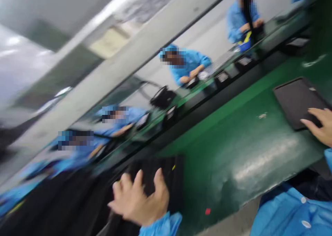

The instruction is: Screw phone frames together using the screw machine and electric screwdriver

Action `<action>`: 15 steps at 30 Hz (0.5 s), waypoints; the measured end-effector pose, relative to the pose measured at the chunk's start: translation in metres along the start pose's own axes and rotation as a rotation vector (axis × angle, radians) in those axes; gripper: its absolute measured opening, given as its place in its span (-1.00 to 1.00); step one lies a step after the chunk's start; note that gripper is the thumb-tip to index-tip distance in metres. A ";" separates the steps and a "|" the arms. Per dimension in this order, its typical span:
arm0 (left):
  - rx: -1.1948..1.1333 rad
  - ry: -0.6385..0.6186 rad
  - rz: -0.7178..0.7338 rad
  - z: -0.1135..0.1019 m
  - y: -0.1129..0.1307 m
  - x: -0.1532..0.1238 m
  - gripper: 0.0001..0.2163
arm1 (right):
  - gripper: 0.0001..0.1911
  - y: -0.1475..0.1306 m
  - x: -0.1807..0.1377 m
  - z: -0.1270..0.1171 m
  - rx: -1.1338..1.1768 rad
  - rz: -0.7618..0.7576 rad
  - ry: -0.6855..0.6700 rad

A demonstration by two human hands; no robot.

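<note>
My left hand (141, 198) is open, its fingers spread above a black, flat-topped mass (172, 191) at the left end of the green work table. Whether the fingertips touch it I cannot tell. Over at the right edge, my right hand (323, 125) has its thumb and fingers around a small black object (314, 119), whose kind is hard to make out. That hand is at the near right part of a dark grey shallow tray (298, 99) on the table. Blur softens much of the left side.
The green table (220, 153) bears a small red square (208, 211) near its front edge. Beyond it runs a dark-sided line (207, 94) with several black devices in a row. Several co-workers in blue, one a person (190, 61) with both hands on a device, sit behind it.
</note>
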State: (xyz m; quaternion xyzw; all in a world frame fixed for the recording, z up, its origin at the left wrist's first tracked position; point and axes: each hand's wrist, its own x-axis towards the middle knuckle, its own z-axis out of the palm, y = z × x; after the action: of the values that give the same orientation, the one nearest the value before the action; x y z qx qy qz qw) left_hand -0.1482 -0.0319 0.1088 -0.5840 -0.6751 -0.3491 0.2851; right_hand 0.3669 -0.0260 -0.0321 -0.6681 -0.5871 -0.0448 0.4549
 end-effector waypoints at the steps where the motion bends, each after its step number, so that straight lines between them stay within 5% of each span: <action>1: -0.106 0.004 0.062 0.019 0.020 0.011 -0.62 | -0.48 0.005 -0.002 0.001 -0.010 -0.037 0.018; 5: -0.569 -0.104 0.279 0.101 0.143 0.048 -0.66 | -0.61 0.015 -0.016 -0.002 -0.058 -0.075 0.100; 8: -0.837 -0.396 0.402 0.160 0.254 0.058 -0.70 | -0.67 0.012 -0.028 -0.004 -0.057 -0.027 0.103; 12: -0.844 -0.755 0.524 0.234 0.391 0.047 -0.73 | -0.71 0.006 -0.033 -0.002 -0.054 0.014 0.085; 15: -0.835 -0.854 0.545 0.280 0.478 0.037 -0.78 | -0.70 0.003 -0.027 0.001 -0.064 0.055 0.151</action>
State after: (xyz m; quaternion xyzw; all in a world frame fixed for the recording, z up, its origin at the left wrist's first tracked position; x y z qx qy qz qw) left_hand 0.3240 0.2511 0.0379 -0.8829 -0.3647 -0.2346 -0.1802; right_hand 0.3603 -0.0453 -0.0506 -0.6931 -0.5306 -0.1013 0.4774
